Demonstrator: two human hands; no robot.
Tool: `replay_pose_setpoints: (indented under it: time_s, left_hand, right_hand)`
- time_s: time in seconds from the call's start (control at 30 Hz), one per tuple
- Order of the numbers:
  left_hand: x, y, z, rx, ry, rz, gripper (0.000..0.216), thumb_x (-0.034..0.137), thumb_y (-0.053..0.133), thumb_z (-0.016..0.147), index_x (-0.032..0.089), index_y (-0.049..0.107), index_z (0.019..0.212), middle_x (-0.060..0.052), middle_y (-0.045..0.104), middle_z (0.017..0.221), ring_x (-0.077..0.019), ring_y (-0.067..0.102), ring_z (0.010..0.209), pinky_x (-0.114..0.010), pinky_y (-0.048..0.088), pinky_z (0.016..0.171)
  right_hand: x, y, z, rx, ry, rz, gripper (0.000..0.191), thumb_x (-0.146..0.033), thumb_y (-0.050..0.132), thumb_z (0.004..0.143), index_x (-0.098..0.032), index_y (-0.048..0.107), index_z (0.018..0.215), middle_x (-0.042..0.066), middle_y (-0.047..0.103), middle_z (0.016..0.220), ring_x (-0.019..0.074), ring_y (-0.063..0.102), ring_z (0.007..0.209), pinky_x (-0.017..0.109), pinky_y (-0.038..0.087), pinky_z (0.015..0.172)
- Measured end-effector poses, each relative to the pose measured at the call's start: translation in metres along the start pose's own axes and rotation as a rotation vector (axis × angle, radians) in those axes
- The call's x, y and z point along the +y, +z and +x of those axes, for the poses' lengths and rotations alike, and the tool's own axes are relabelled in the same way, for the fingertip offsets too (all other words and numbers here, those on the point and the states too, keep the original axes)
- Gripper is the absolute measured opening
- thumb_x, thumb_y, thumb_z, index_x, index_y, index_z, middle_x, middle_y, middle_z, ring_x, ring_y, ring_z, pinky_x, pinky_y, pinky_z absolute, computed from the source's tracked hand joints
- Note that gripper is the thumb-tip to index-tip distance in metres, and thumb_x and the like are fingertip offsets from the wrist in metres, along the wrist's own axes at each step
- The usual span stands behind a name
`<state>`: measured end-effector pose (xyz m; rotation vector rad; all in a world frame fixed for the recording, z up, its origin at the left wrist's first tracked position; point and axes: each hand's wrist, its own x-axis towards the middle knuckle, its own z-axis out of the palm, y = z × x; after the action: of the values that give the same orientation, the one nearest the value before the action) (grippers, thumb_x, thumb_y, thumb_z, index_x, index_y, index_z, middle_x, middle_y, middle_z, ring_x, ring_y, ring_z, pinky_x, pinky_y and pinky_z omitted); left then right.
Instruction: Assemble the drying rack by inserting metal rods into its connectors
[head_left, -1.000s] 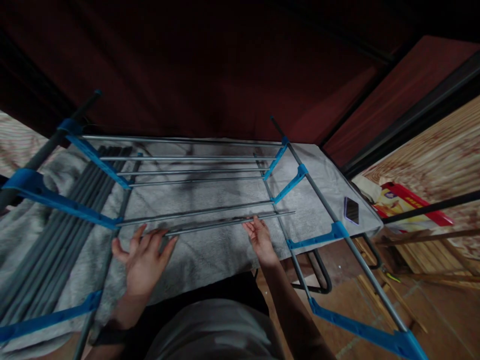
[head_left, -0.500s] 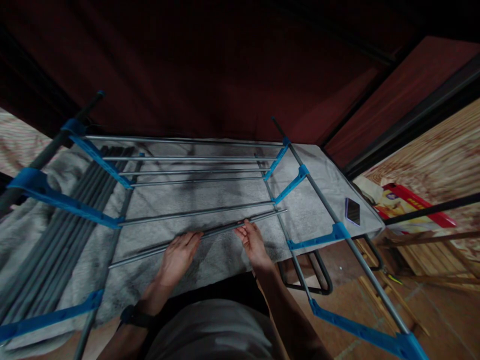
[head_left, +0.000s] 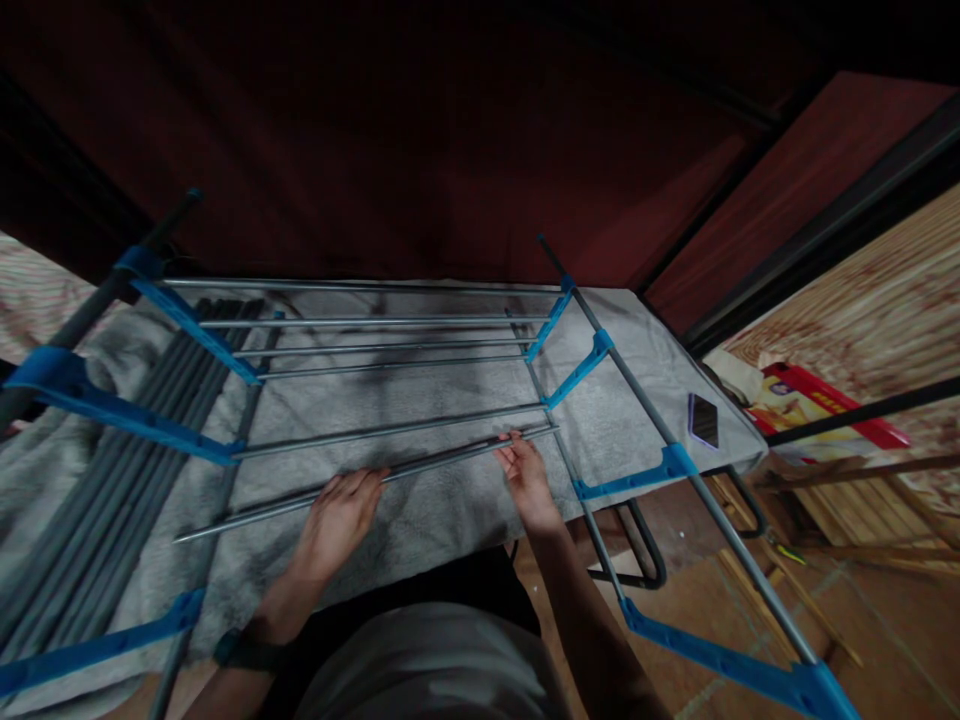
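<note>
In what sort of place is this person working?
Probably a room in a home: the grey blanket, the phone lying out and the tiled floor suggest it.

I can make out a plain grey top, black legwear and a dark band around the left wrist.

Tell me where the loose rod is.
In the head view, the loose rod is mostly left of centre, in the left hand and right hand, just below the nearest fitted crossbar.
</note>
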<state>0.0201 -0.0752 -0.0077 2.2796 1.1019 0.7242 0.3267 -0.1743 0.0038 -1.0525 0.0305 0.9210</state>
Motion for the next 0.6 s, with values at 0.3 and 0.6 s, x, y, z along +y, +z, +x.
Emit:
replay_pose_setpoints:
  time_s: [0.3,0.6]
  left_hand:
    - [-0.007,-0.008,-0.008,-0.12,0.086,0.211,0.043,0.047,0.043,0.108,0.027,0.074,0.13,-0.009,0.082,0.122,-0.0295,0.077,0.109,-0.044,0.059,0.1]
    - [0.002,-0.005,-0.004,-0.149,0.063,0.167,0.042,0.049,0.043,0.108,0.026,0.077,0.115,-0.008,0.082,0.112,-0.0279,0.078,0.101,-0.039,0.061,0.089]
  right_hand:
    - [-0.024,-0.028,0.019,0.117,-0.103,-0.019,0.018,-0.03,0.076,0.081,-0.023,0.071,0.097,0.004,0.08,0.098,0.0215,0.075,0.102,0.04,0.058,0.103]
    - [-0.019,-0.024,0.018,0.103,-0.107,-0.045,0.02,-0.035,0.078,0.08,-0.025,0.068,0.095,0.002,0.079,0.093,0.0212,0.076,0.097,0.039,0.06,0.099]
